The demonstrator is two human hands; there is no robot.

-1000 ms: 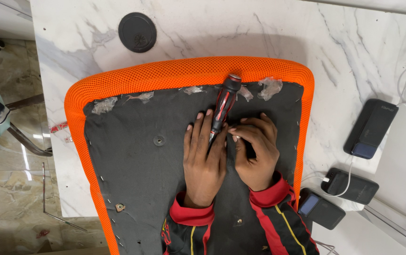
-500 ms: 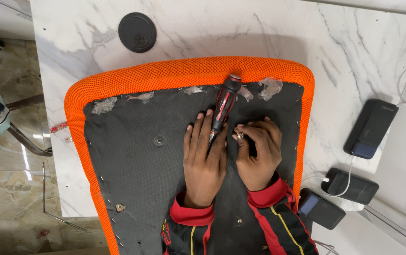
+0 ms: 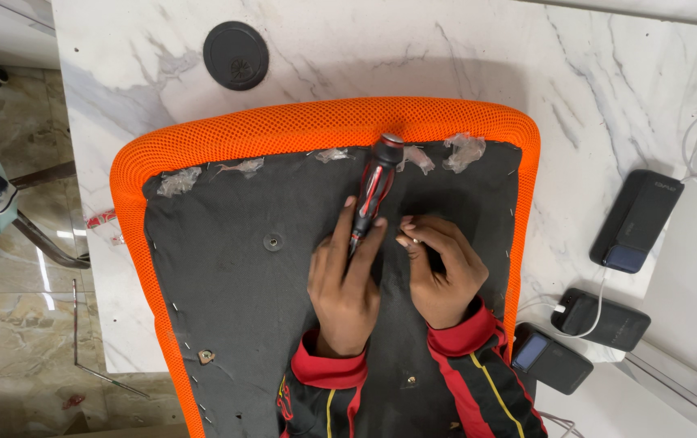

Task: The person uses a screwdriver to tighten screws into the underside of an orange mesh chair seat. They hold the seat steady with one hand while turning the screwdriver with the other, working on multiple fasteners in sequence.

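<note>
A red-black screwdriver (image 3: 374,195) is clamped between left hand (image 3: 347,280) fingers; its tip is hidden. Right hand (image 3: 439,268) fingertips are pinched on something unclear, mid seat underside (image 3: 227,276).

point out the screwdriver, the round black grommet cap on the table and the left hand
screwdriver (image 3: 373,195): head view, middle of its red and black handle
round black grommet cap (image 3: 236,55): head view, centre of the disc
left hand (image 3: 347,284): head view, back of the hand
</note>
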